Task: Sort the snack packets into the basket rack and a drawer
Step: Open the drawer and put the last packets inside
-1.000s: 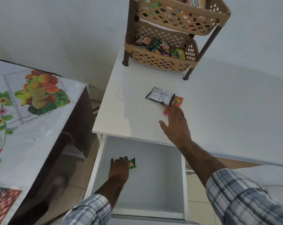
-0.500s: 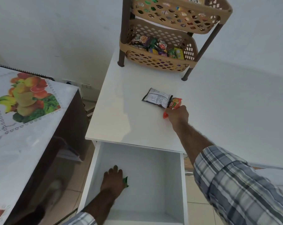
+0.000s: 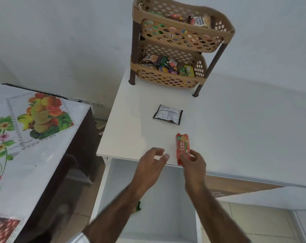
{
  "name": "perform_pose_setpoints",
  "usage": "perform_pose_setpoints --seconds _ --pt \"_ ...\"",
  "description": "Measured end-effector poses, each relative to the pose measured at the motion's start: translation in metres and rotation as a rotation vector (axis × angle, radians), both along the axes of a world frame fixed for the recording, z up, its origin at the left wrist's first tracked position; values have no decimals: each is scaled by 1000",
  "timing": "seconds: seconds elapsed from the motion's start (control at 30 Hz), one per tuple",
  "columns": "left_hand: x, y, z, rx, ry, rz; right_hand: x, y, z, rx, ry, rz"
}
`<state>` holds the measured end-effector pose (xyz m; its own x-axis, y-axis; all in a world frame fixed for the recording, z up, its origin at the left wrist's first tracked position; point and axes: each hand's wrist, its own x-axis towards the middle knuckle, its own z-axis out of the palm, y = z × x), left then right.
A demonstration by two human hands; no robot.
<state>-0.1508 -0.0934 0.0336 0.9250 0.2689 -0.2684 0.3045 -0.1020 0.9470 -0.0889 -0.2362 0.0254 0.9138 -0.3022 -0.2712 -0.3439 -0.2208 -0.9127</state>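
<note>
Two hands are over the front edge of the white tabletop (image 3: 236, 137); the right hand (image 3: 194, 166) pinches the lower end of one red snack packet (image 3: 182, 146) between thumb and fingers; the left hand (image 3: 149, 170), just beside it, holds nothing, its fingers spread and loosely bent. The red packet's long axis runs away from the person, its free end pointing roughly toward the basket rack (image 3: 166, 79), and it sits above the table edge over the open drawer (image 3: 103, 181). One black-and-white packet (image 3: 168, 114) lies flat on the tabletop between the red one and the rack, printed back up, its long axis running left to right with a slight tilt. One green packet (image 3: 138, 206) lies in the drawer, mostly hidden by the left forearm. The rack has two tan tiers, both holding many mixed packets, too crowded to count; a fruit-printed cloth (image 3: 34, 155) covers the table at left.
</note>
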Motion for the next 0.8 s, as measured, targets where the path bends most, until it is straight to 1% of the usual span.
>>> perform_pose_setpoints --seconds 0.07,0.13,0.23,0.3,0.37,0.43,0.5,0.57,0.67,0.8 --pt "12 -5 12 -139 69 56 -31 9 4 8 -64 114" --pt "13 -10 17 -206 102 83 -54 15 5 -5 -86 247" --pt "1 -13 17 -207 108 158 -73 18 4 -141 -135 401" --pt "-9 -10 12 -262 131 219 -82 17 1 -227 -205 506" --pt "-20 -5 10 -245 130 246 -87 13 -1 -255 -242 604" --pt "-34 0 6 -127 111 214 -89 5 -1 -292 -285 654" --pt "-49 4 -5 -5 95 140 -85 -4 0 -324 -318 625" --pt "-60 7 -23 108 129 -4 -80 -12 -1 -353 -332 593" --pt "-64 8 -62 439 219 -284 -72 -23 -5 -404 -309 596" --pt "-41 5 -132 729 278 -472 -56 -29 -20 -480 -269 588"
